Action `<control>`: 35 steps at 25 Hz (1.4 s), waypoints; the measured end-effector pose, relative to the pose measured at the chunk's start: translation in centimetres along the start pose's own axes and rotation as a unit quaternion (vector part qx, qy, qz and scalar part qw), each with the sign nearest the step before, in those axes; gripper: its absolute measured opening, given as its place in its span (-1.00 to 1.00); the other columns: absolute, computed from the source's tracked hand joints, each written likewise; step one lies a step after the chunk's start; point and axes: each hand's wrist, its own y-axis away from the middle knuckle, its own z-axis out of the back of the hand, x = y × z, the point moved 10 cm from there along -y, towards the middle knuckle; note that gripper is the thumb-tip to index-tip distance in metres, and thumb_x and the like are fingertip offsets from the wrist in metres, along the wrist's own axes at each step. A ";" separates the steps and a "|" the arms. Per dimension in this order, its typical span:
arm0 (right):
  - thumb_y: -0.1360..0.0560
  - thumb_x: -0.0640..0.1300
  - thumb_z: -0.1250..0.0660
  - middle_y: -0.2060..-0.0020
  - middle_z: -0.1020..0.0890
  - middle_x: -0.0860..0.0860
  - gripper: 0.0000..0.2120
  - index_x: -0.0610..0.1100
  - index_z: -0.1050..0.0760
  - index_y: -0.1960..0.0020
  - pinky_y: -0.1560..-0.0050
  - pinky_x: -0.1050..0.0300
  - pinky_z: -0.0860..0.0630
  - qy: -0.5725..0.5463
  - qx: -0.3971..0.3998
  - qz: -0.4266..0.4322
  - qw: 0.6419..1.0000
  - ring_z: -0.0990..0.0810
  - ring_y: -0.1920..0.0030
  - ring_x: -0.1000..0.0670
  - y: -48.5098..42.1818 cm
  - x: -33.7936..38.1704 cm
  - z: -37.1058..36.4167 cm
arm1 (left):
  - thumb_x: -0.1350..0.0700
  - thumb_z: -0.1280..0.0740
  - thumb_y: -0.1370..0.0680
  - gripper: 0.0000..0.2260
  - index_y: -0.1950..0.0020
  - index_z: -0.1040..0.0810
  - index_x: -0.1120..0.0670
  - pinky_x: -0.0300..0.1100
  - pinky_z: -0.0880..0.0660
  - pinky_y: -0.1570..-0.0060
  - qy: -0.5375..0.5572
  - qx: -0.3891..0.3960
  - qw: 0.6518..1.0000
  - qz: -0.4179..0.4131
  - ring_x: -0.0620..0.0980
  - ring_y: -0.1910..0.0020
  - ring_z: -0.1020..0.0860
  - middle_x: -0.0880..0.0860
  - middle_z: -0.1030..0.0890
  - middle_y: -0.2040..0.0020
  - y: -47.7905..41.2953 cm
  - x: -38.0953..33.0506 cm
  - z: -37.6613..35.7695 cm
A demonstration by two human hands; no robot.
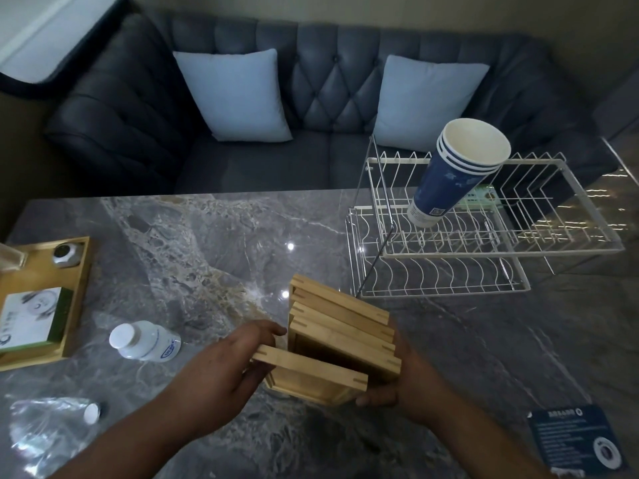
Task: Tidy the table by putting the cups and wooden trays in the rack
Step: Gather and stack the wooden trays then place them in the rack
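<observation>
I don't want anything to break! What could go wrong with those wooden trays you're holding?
The wooden trays sit fanned apart between the left hand and right hand, so one might slip out and drop. The stacked paper cups lean tilted in the wire rack; bumping the rack while loading trays could tip them out.

Print on cups (pixel 453 174) and blue card (pixel 577 433) is unreadable.
</observation>
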 end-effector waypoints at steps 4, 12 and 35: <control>-0.02 0.30 -0.70 -0.34 -0.55 0.24 0.10 0.38 -0.24 -0.45 -0.35 0.17 -0.49 0.020 0.008 -0.008 1.000 -0.50 -0.37 0.18 0.3 -0.9 -0.2 | -0.06 -0.29 -0.60 -0.85 -0.09 -0.36 -0.27 -0.24 -0.57 0.01 0.007 0.002 1.000 -0.007 -0.26 -0.14 -0.61 -0.29 -0.50 -0.39 -0.3 -0.1 -0.5; -0.04 0.37 -0.66 -0.24 -0.62 0.24 0.05 0.35 -0.25 -0.43 -0.15 0.03 -0.63 0.064 0.002 -0.007 0.998 -0.60 -0.24 0.20 0.5 -0.2 -1.0 | -0.18 -0.46 -0.45 -0.72 -0.06 -0.46 -0.19 -0.26 -0.54 0.14 0.031 -0.061 0.997 0.040 -0.28 0.14 -0.64 -0.29 -0.59 -0.13 -0.2 1.2 -0.8; -0.08 0.31 -0.69 -0.28 -0.59 0.27 0.05 0.34 -0.22 -0.43 -0.21 -0.10 -0.59 0.103 0.020 0.001 0.994 -0.56 -0.29 0.22 0.7 1.4 -1.0 | -0.16 -0.57 -0.33 -0.55 -0.18 -0.55 -0.21 -0.16 -0.56 0.14 0.117 -0.111 0.982 0.102 -0.11 0.09 -0.62 -0.13 -0.64 -0.04 0.5 3.3 -1.8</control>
